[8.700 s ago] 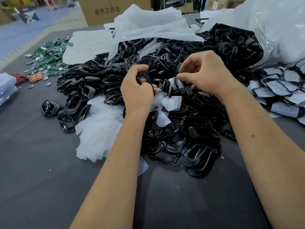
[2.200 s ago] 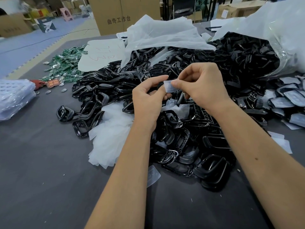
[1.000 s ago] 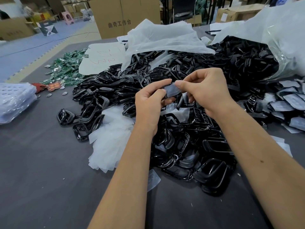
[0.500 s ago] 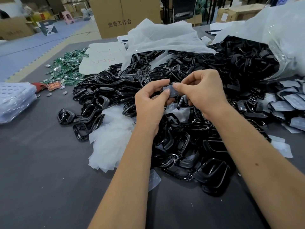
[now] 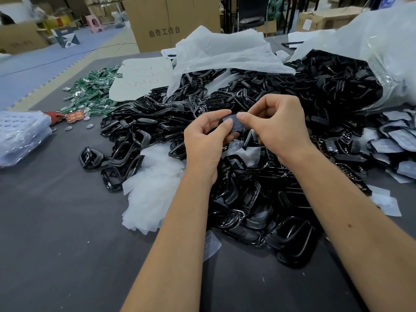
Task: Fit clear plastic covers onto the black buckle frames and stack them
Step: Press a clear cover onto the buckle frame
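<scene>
Hardly anything has shifted since half a second ago: both hands stay raised over the frame pile (image 5: 258,167), with the right thumb now a touch nearer the left fingertips.

Far left of the pile, a bundle of clear blister sheets (image 5: 21,136) lies at the bench (image 5: 67,244) edge. Between it and the pile sit a red tag (image 5: 54,115) and a scatter of green packets (image 5: 94,91). A heap of clear covers (image 5: 153,190) rests against the pile's left side, touching black frames.

The left hand (image 5: 203,143) hovers above the middle of the pile, thumb and forefinger pinching the left end of a buckle frame (image 5: 233,123) with a cover on its face. The right hand (image 5: 278,124) pinches the same frame's right end, other fingers curled. Whether the cover is fully seated cannot be told.

Behind the pile lies crumpled white sheet (image 5: 225,52), and beyond it a cardboard box (image 5: 171,21). At the pile's upper right a clear bag (image 5: 387,55) spills more frames. Right of the pile, finished covered frames (image 5: 391,143) lie overlapping on the bench.
</scene>
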Demonstrator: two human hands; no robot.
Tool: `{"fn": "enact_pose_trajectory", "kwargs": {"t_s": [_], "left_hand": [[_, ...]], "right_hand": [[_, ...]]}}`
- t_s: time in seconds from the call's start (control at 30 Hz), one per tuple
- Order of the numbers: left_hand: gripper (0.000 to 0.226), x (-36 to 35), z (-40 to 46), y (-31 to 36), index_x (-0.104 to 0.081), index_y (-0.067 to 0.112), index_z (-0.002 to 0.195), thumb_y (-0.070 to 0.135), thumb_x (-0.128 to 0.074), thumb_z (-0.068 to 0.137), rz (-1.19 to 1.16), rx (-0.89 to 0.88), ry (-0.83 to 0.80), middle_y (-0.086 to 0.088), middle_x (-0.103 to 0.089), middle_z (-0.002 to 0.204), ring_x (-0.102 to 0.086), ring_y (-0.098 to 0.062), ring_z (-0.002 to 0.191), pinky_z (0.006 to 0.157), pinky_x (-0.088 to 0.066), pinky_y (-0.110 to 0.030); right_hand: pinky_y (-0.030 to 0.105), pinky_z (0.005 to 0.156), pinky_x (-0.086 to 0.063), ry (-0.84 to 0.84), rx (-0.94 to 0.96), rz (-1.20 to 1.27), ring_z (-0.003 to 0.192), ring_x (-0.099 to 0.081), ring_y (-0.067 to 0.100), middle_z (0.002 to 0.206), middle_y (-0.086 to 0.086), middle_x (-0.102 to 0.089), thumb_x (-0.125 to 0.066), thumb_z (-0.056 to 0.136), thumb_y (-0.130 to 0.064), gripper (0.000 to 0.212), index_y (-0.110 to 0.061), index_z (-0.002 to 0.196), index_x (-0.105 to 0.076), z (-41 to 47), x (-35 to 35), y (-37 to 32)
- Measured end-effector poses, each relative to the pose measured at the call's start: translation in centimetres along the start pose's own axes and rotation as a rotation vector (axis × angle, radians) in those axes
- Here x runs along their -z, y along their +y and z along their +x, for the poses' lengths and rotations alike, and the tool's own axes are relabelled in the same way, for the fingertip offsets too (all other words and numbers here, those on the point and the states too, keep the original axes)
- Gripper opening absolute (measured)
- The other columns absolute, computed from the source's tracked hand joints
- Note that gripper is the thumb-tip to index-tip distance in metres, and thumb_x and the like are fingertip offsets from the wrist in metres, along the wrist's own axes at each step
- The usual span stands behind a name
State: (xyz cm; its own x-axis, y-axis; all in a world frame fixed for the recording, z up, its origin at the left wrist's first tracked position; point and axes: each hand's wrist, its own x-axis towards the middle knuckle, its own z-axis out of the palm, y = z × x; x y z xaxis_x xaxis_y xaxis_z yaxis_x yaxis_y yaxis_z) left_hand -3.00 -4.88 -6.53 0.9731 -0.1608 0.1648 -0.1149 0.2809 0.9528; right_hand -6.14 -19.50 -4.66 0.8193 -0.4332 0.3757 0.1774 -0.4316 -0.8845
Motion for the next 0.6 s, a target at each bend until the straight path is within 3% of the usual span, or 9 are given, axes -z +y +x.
{"fn": "enact_pose_trajectory", "kwargs": {"t_s": [0.37,0.6], "left_hand": [[0.016,-0.12,-0.02,-0.09,-0.076,0.004,0.102,-0.007,-0.067,0.093,0.02,-0.012,0.008,-0.014,-0.074,0.088,-0.069,-0.015,0.069,0.066,-0.056,-0.023],[0.017,-0.12,-0.08,-0.05,-0.077,0.007,0.102,-0.005,-0.068,0.094,0.032,-0.012,0.021,-0.008,-0.073,0.087,-0.067,-0.012,0.066,0.064,-0.055,-0.021]], "right_hand": [[0.032,0.06,-0.051,0.006,-0.003,-0.016,0.055,-0.066,0.02,0.066,0.003,-0.072,-0.089,0.08,-0.029,0.022,-0.019,0.072,-0.071,0.02,-0.12,-0.06],[0.03,0.055,-0.051,0.01,-0.037,0.047,0.052,-0.062,0.016,0.065,0.001,-0.071,-0.091,0.078,-0.031,0.024,-0.019,0.073,-0.071,-0.17,0.01,0.02]]}}
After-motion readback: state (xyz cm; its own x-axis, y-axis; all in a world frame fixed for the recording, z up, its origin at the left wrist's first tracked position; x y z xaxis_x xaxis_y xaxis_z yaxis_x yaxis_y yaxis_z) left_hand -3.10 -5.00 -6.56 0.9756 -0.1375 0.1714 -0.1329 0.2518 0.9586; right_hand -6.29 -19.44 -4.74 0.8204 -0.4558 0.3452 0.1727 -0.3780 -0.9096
